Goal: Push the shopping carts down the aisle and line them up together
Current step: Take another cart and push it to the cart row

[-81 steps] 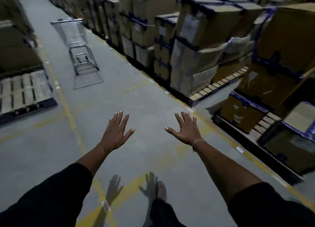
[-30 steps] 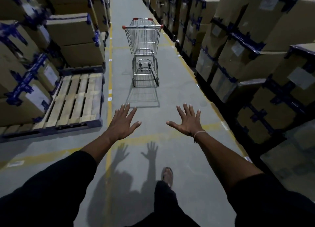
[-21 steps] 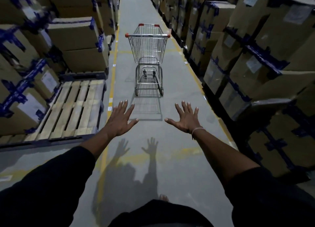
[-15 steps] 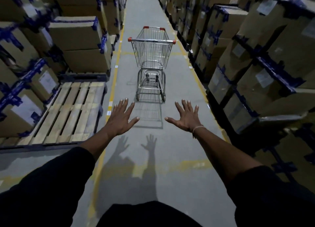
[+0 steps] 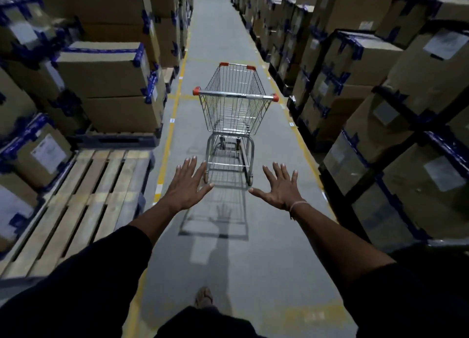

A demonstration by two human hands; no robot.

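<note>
Cart (image 5: 234, 104) ahead in aisle | left hand (image 5: 186, 188) splayed, empty | right hand (image 5: 279, 189) splayed, empty

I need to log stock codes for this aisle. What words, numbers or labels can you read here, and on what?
None can be read.
White labels on the cardboard boxes, such as one at left and one at right: print too blurred and small.
Small floor tags along the yellow line: too small.
Shopping cart: no visible text.
</note>
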